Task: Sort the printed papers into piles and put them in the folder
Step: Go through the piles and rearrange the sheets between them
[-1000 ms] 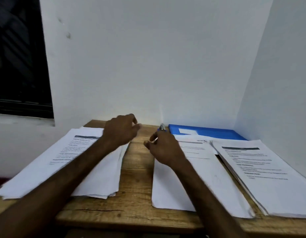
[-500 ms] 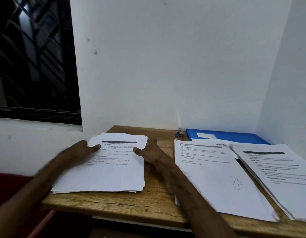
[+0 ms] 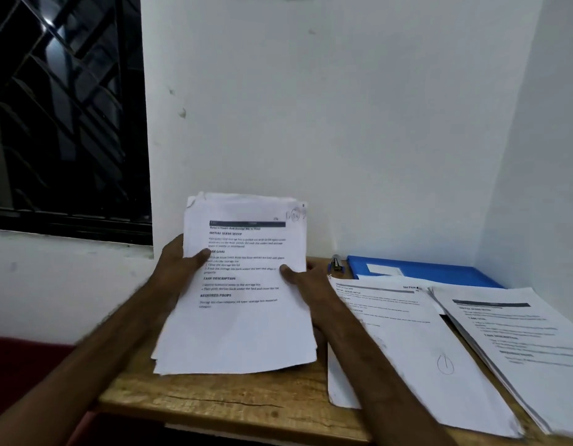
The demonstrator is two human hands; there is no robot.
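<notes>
At centre of the head view, just toward 9 o'clock, the printed stack [image 3: 243, 317] is tipped up facing the camera over the wooden table [image 3: 214, 400]. Left hand [image 3: 177, 268] grips its 9 o'clock edge and right hand [image 3: 307, 280] its 3 o'clock edge, thumbs on the printed face and the other fingers hidden behind. I can't tell whether the bottom edge touches the wood.

Orientation: portrait. The long axis runs 6 to 12, with the header bar at the 12 end and the text upright to the reader. The top leans slightly to 1 o'clock.

Step looks like squaring the pile before filing. The sheets fan out at the 7 o'clock corner, so my advice is:
- stand it more vertical and loosen the pinch a touch
- tap the 6 o'clock edge on bare wood, then the side edge
- keep the thumbs low so the top doesn't flop

The blue folder [image 3: 446, 273] lies shut at 3 o'clock from the stack, against the wall. The middle pile [image 3: 407, 355] and right pile [image 3: 520, 336] overlap its near edge — clear those or slide the folder out first.
</notes>
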